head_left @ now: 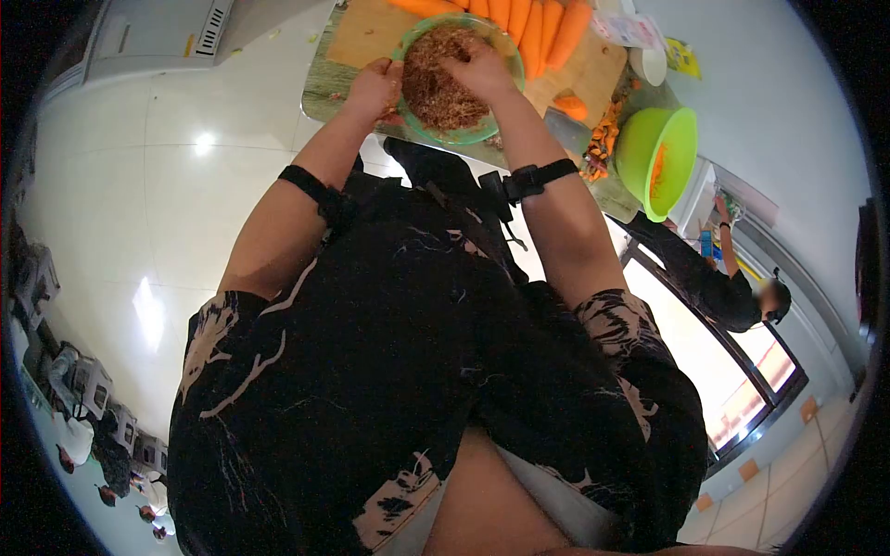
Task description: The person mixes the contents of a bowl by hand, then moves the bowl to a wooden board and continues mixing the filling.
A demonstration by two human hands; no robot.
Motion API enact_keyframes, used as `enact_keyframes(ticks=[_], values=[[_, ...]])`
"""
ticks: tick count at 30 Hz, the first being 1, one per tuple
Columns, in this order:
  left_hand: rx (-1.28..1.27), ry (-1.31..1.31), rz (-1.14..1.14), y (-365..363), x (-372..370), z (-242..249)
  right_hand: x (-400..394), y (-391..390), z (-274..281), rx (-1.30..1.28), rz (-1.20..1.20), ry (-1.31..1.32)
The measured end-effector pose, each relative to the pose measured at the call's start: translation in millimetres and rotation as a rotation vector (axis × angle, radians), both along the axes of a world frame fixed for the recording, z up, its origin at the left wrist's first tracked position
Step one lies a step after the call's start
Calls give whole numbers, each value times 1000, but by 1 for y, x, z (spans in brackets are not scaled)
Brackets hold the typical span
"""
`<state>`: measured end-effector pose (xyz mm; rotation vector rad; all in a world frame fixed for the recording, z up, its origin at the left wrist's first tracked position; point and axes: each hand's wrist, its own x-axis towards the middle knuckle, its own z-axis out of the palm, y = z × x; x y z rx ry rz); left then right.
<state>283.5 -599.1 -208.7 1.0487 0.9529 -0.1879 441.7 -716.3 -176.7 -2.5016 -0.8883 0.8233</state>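
Observation:
A green see-through bowl sits near the table's front edge, filled with a reddish-brown minced mixture. My left hand is closed at the left side of this bowl, its fingers bent against the rim. Inside the bowl, my right hand presses curled fingers into the mixture; the fingertips are partly buried. Several peeled carrots lie in a row just behind the bowl on a wooden cutting board.
To the right stands a lime-green basin with orange shreds inside. Dark and orange peelings lie beside a wide blade and a carrot piece. A person works at the far right; several others are at far left.

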Motion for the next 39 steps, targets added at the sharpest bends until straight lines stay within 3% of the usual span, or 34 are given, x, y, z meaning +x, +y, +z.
enact_keyframes(ticks=[3, 6, 9, 12, 15, 18, 21, 24, 30, 33, 36, 39], values=[[-7, 11, -65, 4, 1, -2, 1, -8, -15, -406, 2, -169], [-32, 2, -45, 2, 2, -7, -15, -9, -12, -676, 211, -51], [-49, 12, -25, 1, 3, -5, -18, -9, 4, -390, 214, 227], [-51, 5, -19, 2, 2, -8, 6, -11, -17, -19, -67, 362], [-76, -21, 9, 1, 0, -24, 20, -13, 0, -105, -105, 105], [-33, 27, -11, -2, 4, -19, 18, -31, -36, -499, 124, -63], [-1, 40, -15, 1, 5, -5, -26, -7, -7, -745, 351, 50], [64, 42, -23, 2, 4, -2, -29, 17, 12, -434, 377, 167], [51, 31, -74, 4, 5, -11, 9, 8, 7, -210, -17, -53], [30, -11, -30, 3, 3, -12, 5, -24, -47, -517, 109, -139], [15, 26, -36, 2, 5, 0, -38, -1, 13, -690, 354, 32], [49, 36, -62, 6, 3, 5, -30, -2, -8, -399, 347, 155]])
